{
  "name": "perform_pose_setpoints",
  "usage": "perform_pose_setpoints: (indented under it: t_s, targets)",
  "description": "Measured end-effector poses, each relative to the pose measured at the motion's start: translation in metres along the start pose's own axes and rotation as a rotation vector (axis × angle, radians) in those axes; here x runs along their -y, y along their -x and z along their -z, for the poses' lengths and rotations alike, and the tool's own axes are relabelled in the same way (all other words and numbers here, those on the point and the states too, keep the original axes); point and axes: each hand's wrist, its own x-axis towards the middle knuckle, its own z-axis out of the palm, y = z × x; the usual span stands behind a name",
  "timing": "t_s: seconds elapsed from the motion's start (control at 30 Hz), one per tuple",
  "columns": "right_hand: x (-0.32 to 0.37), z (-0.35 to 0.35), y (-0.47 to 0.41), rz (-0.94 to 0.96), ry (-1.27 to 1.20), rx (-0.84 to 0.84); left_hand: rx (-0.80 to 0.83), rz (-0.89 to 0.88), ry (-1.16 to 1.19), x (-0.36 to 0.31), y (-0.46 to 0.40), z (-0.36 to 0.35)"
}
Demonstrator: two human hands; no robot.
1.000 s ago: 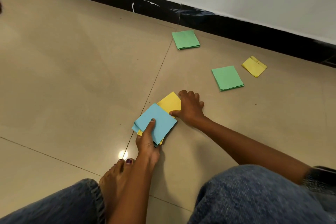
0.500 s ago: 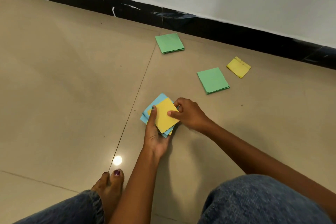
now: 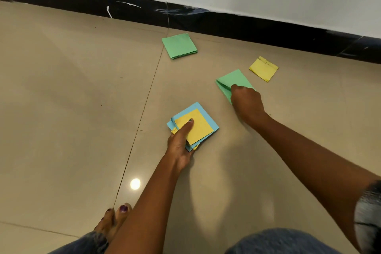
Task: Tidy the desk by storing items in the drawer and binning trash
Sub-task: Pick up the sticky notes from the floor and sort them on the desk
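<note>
A small stack of paper squares [image 3: 194, 127], blue beneath with a yellow square uppermost, is held just above or against the tiled floor [image 3: 61, 109], a little right of the dark grout line that runs up toward the wall. The stack is gripped by the left hand [image 3: 181, 142]: the thumb is pressed flat across the yellow top sheet and the fingers are curled underneath, so that the loose sheets are kept squared together while more are gathered.

Just to the right and slightly farther away, a green folded paper [image 3: 232, 82] is pinched by the right hand [image 3: 246, 101]. The fingers are curled over its near edge, and one corner is lifted off the floor so that it can be picked up; the fingertips themselves are hidden behind the knuckles.

Two more pieces lie untouched nearer the wall. A second green square [image 3: 179, 46] rests beside the grout line, close to the black skirting board [image 3: 226, 20]. A smaller yellow folded piece [image 3: 263, 68] lies to the right, well apart from it and just beyond the paper being lifted.

The collecting seems partly done, with three pieces yet to join the stack. No drawer or bin is in view.

At the bottom edge, denim-covered knees [image 3: 278, 241] and a bare foot [image 3: 115, 218] are seen, suggesting a crouch over the floor. A bright lamp reflection [image 3: 135, 183] shines on the tile.
</note>
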Motion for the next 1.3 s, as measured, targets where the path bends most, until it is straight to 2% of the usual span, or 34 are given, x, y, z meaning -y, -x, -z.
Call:
perform_pose_setpoints:
  t_s: [0.1,0.2,0.3,0.37,0.5,0.67,0.77,0.87,0.93,1.03,1.13,1.2,1.3]
  targets:
    - [0.006,0.015,0.015,0.016,-0.111,-0.069,0.012,-0.009,0.058,0.000,0.000,-0.007]
    - [0.030,0.015,0.053,0.256,-0.196,-0.182,0.087,-0.037,0.161,-0.001,-0.001,-0.013]
    - [0.041,0.007,0.078,0.461,-0.209,-0.316,0.134,-0.047,0.168,-0.003,-0.003,-0.015]
    - [0.038,0.013,0.073,0.422,-0.233,-0.373,0.110,-0.053,0.159,-0.002,-0.004,-0.014]
    - [0.029,0.061,0.047,0.142,-0.405,-0.569,0.032,-0.054,0.163,-0.002,-0.005,-0.011]
    - [0.036,0.128,0.043,0.109,-0.669,-0.747,0.015,-0.050,0.181,-0.003,-0.002,-0.013]
    - [0.043,0.147,0.051,0.109,-0.845,-0.700,0.037,-0.042,0.203,-0.004,0.000,-0.013]
    - [0.043,0.137,0.050,0.041,-1.018,-0.545,0.120,-0.053,0.262,-0.006,0.004,-0.013]
    - [0.042,0.121,0.045,-0.018,-1.032,-0.465,0.175,-0.064,0.297,-0.007,0.005,-0.013]
    - [0.041,0.088,0.042,-0.042,-0.898,-0.383,0.159,-0.101,0.252,-0.003,0.003,-0.010]
    - [0.044,0.056,0.050,0.018,-0.702,-0.271,0.166,-0.099,0.273,-0.001,-0.002,-0.007]
    - [0.050,0.036,0.062,0.104,-0.620,-0.164,0.186,-0.097,0.274,0.000,-0.003,-0.005]
    - [0.063,0.008,0.083,0.332,-0.425,-0.070,0.198,-0.100,0.231,0.001,-0.005,-0.004]
